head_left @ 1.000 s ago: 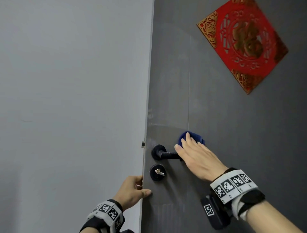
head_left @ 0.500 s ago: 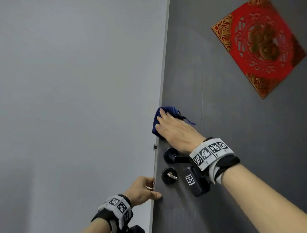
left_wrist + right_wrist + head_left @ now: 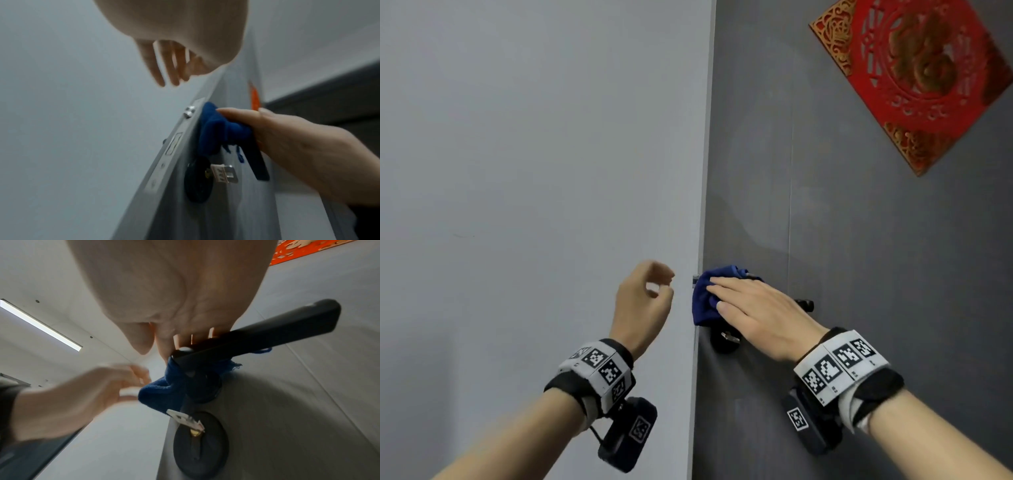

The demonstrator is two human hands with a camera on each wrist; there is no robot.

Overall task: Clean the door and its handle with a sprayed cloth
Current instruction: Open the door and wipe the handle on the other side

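Two hands were up at the door (image 3: 859,274). My right hand (image 3: 760,315) lay flat, fingers straight, and pressed the blue cloth (image 3: 705,301) over the black handle (image 3: 287,327), close to the door edge; the end of the handle came out at 3 o'clock of my hand. My left hand (image 3: 643,301) was at 9 o'clock of the cloth, in front of the light wall (image 3: 534,171), fingers loosely curled, with nothing in it and not touching the door. At 6 o'clock of the cloth sat the round lock (image 3: 200,446) with a key (image 3: 185,418) in it. At 1 o'clock a red paper decoration (image 3: 914,75) hung on the door.
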